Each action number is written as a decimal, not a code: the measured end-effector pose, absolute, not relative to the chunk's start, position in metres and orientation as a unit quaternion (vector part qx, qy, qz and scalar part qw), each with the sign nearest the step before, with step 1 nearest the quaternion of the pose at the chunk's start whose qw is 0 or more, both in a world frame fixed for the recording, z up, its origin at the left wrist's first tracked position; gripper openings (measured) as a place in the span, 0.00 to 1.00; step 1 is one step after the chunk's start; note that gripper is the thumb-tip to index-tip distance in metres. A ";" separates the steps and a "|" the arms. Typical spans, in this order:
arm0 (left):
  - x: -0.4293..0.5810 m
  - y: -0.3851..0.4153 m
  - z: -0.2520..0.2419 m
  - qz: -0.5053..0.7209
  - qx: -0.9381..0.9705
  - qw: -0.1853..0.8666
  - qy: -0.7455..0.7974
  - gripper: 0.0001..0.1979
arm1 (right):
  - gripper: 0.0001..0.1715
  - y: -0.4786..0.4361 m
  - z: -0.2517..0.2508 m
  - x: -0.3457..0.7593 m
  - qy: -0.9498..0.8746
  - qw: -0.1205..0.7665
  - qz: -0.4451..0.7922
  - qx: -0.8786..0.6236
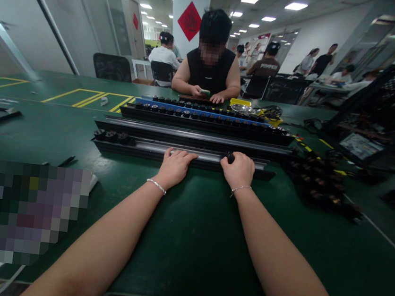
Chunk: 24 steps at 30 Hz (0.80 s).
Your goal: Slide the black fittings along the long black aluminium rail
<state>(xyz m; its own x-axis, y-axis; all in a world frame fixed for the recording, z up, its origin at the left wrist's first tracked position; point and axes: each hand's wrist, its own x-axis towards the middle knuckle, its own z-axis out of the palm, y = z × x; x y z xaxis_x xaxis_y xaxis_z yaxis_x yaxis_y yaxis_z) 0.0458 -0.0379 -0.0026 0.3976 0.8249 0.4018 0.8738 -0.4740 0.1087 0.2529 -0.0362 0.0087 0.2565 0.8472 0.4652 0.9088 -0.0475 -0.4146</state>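
Observation:
A long black channel rail (140, 153) lies across the green table, nearest to me. Several round black parts (111, 136) sit in its left end. My left hand (177, 165) rests on the rail's middle, fingers over its near edge and wrapped round it. Between the thumb and fingers of my right hand (238, 170) is a small round black part (230, 158), held at the rail's right portion. Just behind lies a second black rail (199, 136), with no round parts visible in it. Farther back, another rail (207, 122) carries a row of round parts.
Across the green table (194, 242), a person (210, 68) sits with a phone. Dark parts are heaped (325, 181) at the right, beside a large black frame (383, 112). A blurred-out object (40, 211) lies at the left.

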 end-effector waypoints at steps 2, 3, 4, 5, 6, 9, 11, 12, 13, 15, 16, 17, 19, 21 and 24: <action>0.046 -0.037 -0.002 -0.200 -0.833 0.059 -0.512 0.20 | 0.17 -0.036 0.009 0.254 -0.610 0.327 -0.047 -0.721; 0.046 -0.037 -0.002 -0.198 -0.833 0.058 -0.514 0.20 | 0.17 -0.036 0.010 0.254 -0.610 0.327 -0.047 -0.720; 0.046 -0.037 -0.001 -0.197 -0.831 0.058 -0.516 0.20 | 0.17 -0.036 0.010 0.254 -0.611 0.326 -0.048 -0.720; 0.046 -0.037 -0.001 -0.196 -0.830 0.058 -0.519 0.20 | 0.17 -0.036 0.010 0.255 -0.611 0.325 -0.048 -0.720; 0.046 -0.037 -0.001 -0.194 -0.829 0.057 -0.522 0.20 | 0.17 -0.035 0.010 0.255 -0.612 0.323 -0.048 -0.720; 0.047 -0.037 0.000 -0.192 -0.827 0.056 -0.525 0.20 | 0.17 -0.034 0.010 0.259 -0.613 0.321 -0.045 -0.721; 0.047 -0.037 0.001 -0.193 -0.826 0.056 -0.527 0.20 | 0.17 -0.034 0.009 0.262 -0.611 0.325 -0.043 -0.721; 0.047 -0.037 0.001 -0.193 -0.825 0.055 -0.528 0.20 | 0.17 -0.034 0.009 0.263 -0.610 0.328 -0.043 -0.720; 0.047 -0.037 0.001 -0.193 -0.824 0.054 -0.530 0.19 | 0.17 -0.034 0.009 0.264 -0.610 0.330 -0.043 -0.719; 0.046 -0.037 0.001 -0.191 -0.822 0.053 -0.534 0.19 | 0.16 -0.033 0.009 0.266 -0.613 0.330 -0.040 -0.717; 0.046 -0.037 0.001 -0.191 -0.821 0.052 -0.536 0.19 | 0.16 -0.033 0.009 0.267 -0.615 0.329 -0.037 -0.715; 0.046 -0.037 0.001 -0.191 -0.820 0.052 -0.537 0.19 | 0.16 -0.033 0.009 0.267 -0.619 0.326 -0.035 -0.714; 0.045 -0.036 0.001 -0.192 -0.818 0.053 -0.539 0.19 | 0.16 -0.032 0.008 0.267 -0.624 0.321 -0.035 -0.712; 0.045 -0.036 0.001 -0.194 -0.818 0.054 -0.539 0.19 | 0.16 -0.031 0.007 0.267 -0.627 0.318 -0.039 -0.710; 0.045 -0.036 0.001 -0.192 -0.815 0.054 -0.543 0.19 | 0.16 -0.030 0.007 0.267 -0.633 0.315 -0.058 -0.705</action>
<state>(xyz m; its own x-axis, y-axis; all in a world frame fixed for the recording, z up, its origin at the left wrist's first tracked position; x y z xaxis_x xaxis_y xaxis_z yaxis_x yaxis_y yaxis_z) 0.0446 -0.0360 0.0006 0.3352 0.8654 0.3724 0.9069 -0.4034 0.1213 0.2669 -0.0302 0.0067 0.1929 0.8552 0.4811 0.9289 -0.0012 -0.3704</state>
